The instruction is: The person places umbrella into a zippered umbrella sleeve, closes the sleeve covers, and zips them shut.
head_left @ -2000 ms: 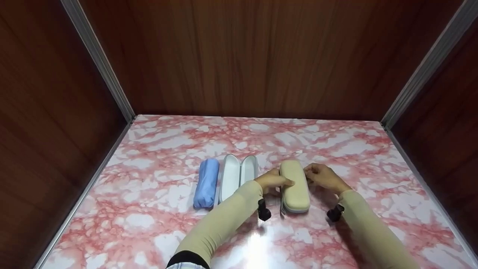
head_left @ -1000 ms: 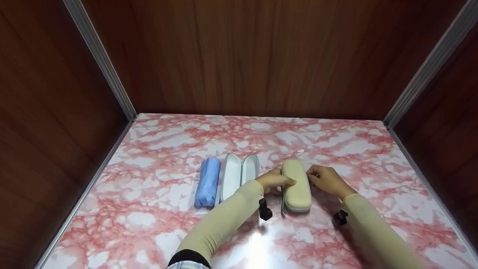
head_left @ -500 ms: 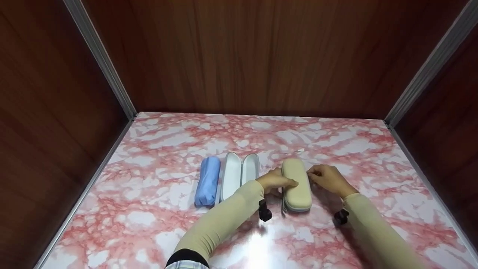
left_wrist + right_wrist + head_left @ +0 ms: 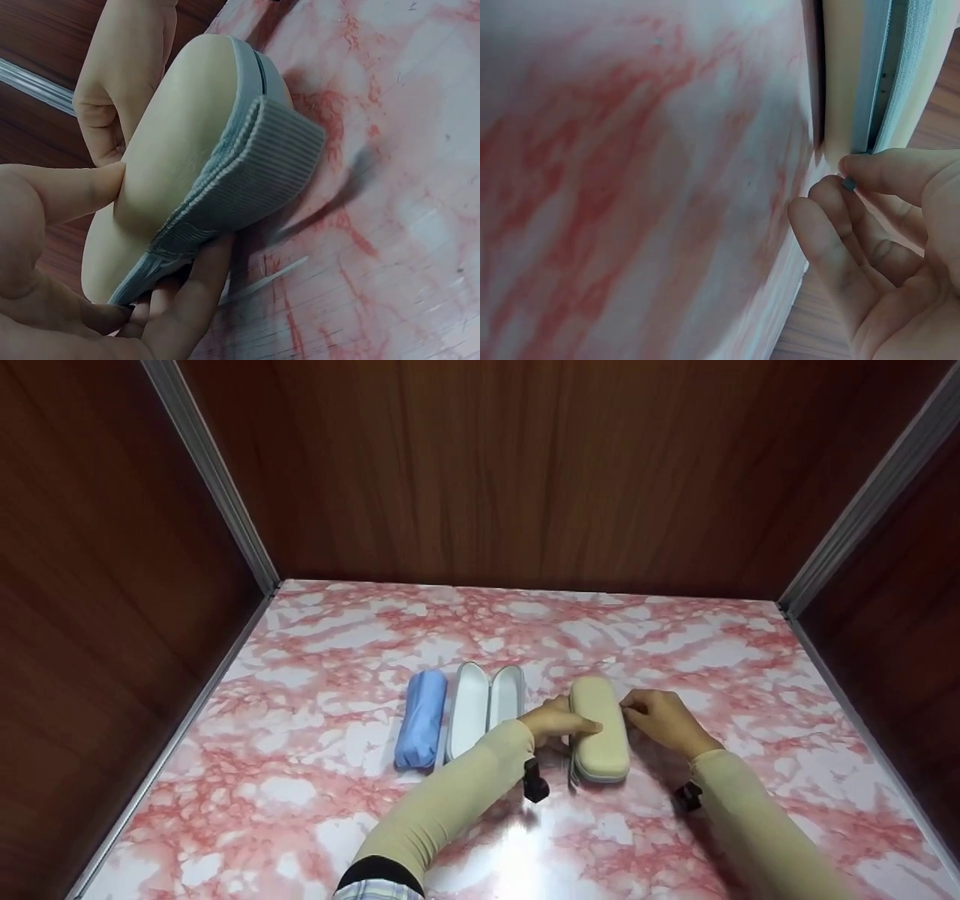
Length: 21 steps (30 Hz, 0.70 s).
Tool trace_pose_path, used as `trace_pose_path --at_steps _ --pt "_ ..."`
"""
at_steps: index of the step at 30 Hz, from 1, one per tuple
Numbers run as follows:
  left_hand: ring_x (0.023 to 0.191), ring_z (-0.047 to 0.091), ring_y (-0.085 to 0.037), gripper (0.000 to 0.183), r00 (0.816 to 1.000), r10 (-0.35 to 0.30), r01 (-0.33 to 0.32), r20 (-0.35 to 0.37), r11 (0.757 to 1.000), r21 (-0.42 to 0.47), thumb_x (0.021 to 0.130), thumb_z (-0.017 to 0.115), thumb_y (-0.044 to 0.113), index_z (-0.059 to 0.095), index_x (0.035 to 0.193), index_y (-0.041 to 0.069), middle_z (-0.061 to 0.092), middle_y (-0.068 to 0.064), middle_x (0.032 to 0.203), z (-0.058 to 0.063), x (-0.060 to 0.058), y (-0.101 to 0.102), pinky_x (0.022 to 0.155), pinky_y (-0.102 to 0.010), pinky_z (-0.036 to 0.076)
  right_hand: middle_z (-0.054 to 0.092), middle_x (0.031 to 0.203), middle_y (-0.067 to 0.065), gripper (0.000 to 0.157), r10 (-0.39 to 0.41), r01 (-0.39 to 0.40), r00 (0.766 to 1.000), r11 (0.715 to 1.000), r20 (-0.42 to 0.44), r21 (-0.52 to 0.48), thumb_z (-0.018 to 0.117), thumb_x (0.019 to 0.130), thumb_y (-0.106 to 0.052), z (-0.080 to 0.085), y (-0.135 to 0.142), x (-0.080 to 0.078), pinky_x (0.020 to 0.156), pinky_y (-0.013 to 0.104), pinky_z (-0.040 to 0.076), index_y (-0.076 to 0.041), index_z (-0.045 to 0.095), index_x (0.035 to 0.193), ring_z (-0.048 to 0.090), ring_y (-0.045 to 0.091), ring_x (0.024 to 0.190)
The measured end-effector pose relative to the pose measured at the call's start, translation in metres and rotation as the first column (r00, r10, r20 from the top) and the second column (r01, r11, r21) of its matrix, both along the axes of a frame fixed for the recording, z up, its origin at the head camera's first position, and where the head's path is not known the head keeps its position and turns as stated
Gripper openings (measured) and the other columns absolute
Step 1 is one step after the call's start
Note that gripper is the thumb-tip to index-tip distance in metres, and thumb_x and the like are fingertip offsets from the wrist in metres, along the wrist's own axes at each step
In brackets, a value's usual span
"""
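Note:
A cream hard-shell zip case (image 4: 598,727) with a grey zip edge is on the marbled tabletop. My left hand (image 4: 559,720) grips it from the left, the thumb on top and the fingers curled under the side. In the left wrist view a grey ribbed fabric strap (image 4: 255,169) sticks out from that side. My right hand (image 4: 664,720) is at the case's right side. Its thumb and forefinger pinch a small grey zipper pull (image 4: 848,182), seen in the right wrist view. Above the pull, the zip (image 4: 889,75) is parted with a dark gap.
Left of my left hand lies an open case (image 4: 466,712) with a white inside, partly hidden by my left sleeve. Beside it is a rolled blue fabric bundle (image 4: 422,720). Dark wood panels (image 4: 480,472) enclose the tabletop (image 4: 300,825) at the back and sides.
My right hand has shifted slightly along the case's right side toward the near end. My left hand keeps its grip, and the head view has tilted a little.

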<state>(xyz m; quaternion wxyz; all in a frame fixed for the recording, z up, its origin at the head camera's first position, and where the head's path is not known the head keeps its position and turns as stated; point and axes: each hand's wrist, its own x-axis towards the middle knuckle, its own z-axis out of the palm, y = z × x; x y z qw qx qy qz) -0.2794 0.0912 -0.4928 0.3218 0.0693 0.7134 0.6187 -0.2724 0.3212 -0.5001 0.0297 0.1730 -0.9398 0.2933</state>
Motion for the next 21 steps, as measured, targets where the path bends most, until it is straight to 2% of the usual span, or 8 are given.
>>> trace_pose_path --at_steps 4,11,18,21 --pt "0.111 0.058 -0.03 0.057 1.0 0.0 0.0 0.017 1.0 -0.004 0.087 0.076 0.015 0.049 0.136 0.006 0.05 -0.009 0.125 0.0001 0.0 0.0001 0.086 -0.057 0.053 0.071 0.09 0.006 0.009 0.001 0.0 1.0 1.0 -0.011 0.012 0.066 0.094 0.0 -0.0004 0.0003 0.0004 0.074 0.04 0.054 -0.005 0.073 0.095 0.065 0.019 0.08" --pt "0.106 0.06 -0.03 0.055 1.0 -0.006 0.006 0.031 1.0 0.01 0.087 0.076 0.013 0.05 0.134 0.004 0.053 -0.012 0.123 -0.0003 -0.0006 -0.0005 0.085 -0.054 0.054 0.071 0.091 0.006 0.008 0.004 -0.005 1.0 0.999 0.029 0.035 0.065 0.096 -0.002 0.0006 0.0006 0.0018 0.063 0.032 0.054 -0.006 0.072 0.097 0.062 0.013 0.068" --pt "0.113 0.056 -0.032 0.053 1.0 0.012 -0.012 0.016 1.0 0.001 0.086 0.077 0.013 0.049 0.13 0.003 0.046 -0.011 0.127 -0.0018 -0.0004 0.0014 0.087 -0.058 0.053 0.069 0.089 0.005 0.007 0.007 -0.008 1.0 0.998 0.007 0.069 0.066 0.096 -0.004 0.0013 0.0014 0.0059 0.066 0.035 0.054 -0.006 0.073 0.098 0.062 0.014 0.072" --pt "0.111 0.057 -0.031 0.053 1.0 0.022 -0.022 0.018 1.0 0.004 0.085 0.077 0.013 0.048 0.128 0.002 0.042 -0.011 0.128 -0.0025 -0.0007 0.0019 0.085 -0.057 0.054 0.069 0.089 0.005 0.007 0.008 -0.008 1.0 0.996 -0.008 0.084 0.067 0.095 -0.005 0.001 0.0016 0.0076 0.069 0.037 0.053 -0.006 0.073 0.099 0.062 0.015 0.075"
